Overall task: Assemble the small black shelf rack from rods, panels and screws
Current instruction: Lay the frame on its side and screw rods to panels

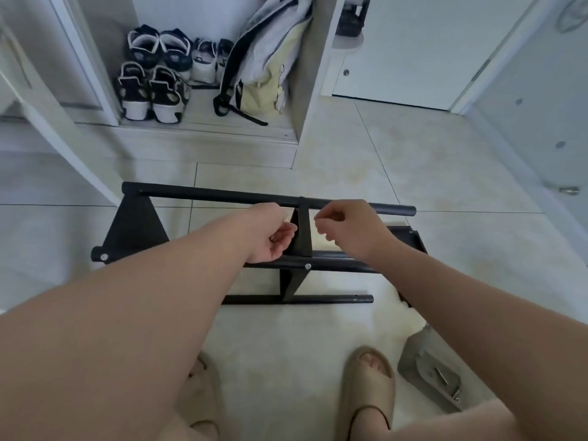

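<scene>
One panel (302, 237) stands between left hand (270, 238) and right hand (345, 230); fingers (324, 218) curled, contents unclear.

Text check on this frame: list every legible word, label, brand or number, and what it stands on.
No text is legible.
Dark sneakers with white soles: any markings are too blurred to read.
Grey flat packet on the floor: no print can be read.
Black metal shelf rack: no lettering shows.

Pale tiled floor (413, 173) carries the black rack (222, 196) and a grey packet (426, 374).
</scene>
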The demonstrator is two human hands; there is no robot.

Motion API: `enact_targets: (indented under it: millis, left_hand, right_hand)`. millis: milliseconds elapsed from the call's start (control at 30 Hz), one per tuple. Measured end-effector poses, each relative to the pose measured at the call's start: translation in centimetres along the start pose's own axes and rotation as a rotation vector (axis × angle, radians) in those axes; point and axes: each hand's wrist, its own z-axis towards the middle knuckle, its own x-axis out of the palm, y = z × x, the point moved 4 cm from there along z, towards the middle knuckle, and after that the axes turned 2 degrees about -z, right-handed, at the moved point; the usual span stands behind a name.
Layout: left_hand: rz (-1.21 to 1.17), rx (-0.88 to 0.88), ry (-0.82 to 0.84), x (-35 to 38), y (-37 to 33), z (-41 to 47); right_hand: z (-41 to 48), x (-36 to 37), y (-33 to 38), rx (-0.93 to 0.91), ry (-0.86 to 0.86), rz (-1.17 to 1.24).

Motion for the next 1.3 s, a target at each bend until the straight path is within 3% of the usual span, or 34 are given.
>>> enact_targets:
  millis: [167,267,433,767,1133,1233,1300]
  left_hand:
    - [0.517,0.299,-0.234,-1.3,-1.3,2.3]
    - [0.798,0.413,-0.185,-0.4,-1.3,3.6]
    - [1.059,0.357,-0.087,0.9,0.0,6.1]
    - [1.061,0.374,-0.007,2.9,1.2,6.0]
    - [1.011,0.253,0.133,4.9,5.7,4.1]
    - [0.997,0.212,0.164,5.0,6.0,4.2]
    - [0.961,0.166,0.197,4.8,5.9,4.3]
  right_hand:
    - [0.7,2.5,-4.6,0.142,0.347,-0.365]
    - [1.0,3.3,-5.9,0.125,0.402,-0.513]
    - [1.3,4.7,-7.3,0.076,0.411,-0.433]
    - [0.9,5.1,-8.6,0.068,0.399,-0.376]
    - [-2.8,4.7,-10.3,0.093,0.576,-0.436]
    - [-2.8,4.1,-10.2,0.033,0.502,-0.488]
    - [-2.4,3.6,-10.0,-0.104,0.380,-0.594]
